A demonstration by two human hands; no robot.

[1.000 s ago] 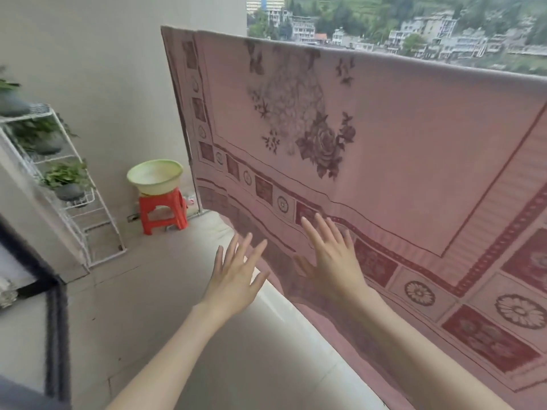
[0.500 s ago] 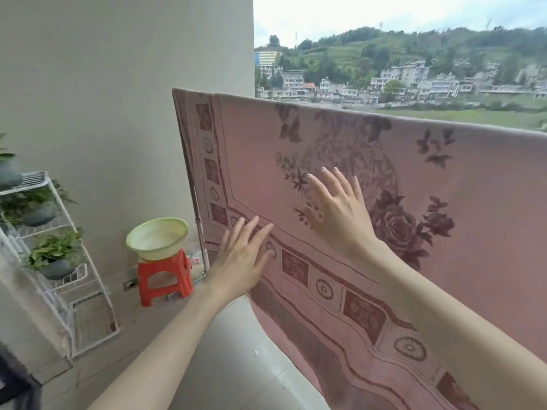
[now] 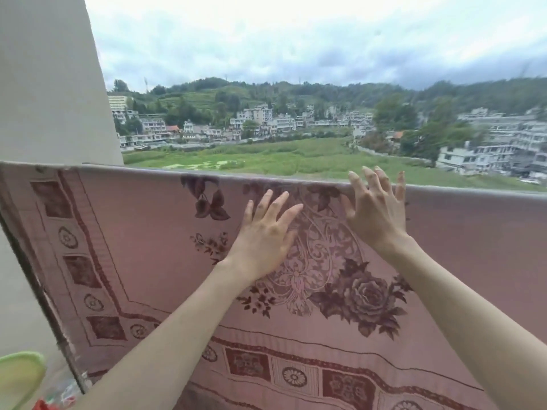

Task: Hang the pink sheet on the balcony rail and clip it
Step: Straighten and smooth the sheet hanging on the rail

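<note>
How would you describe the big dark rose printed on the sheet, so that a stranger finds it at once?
The pink sheet hangs over the balcony rail. Under the right hand, right of the pale scroll medallion, sits the rose. It is the largest, darkest bloom, full-petalled, unlike the small sprigs nearby.

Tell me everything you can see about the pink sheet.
The pink sheet is a woven-looking cloth with dark red roses, leaves and a border of squares and rosettes. It hangs draped over the balcony rail, spread flat and reaching close to the wall on the left. The left hand lies open on it; the right hand reaches its top fold with spread fingers. No clips are visible.
</note>
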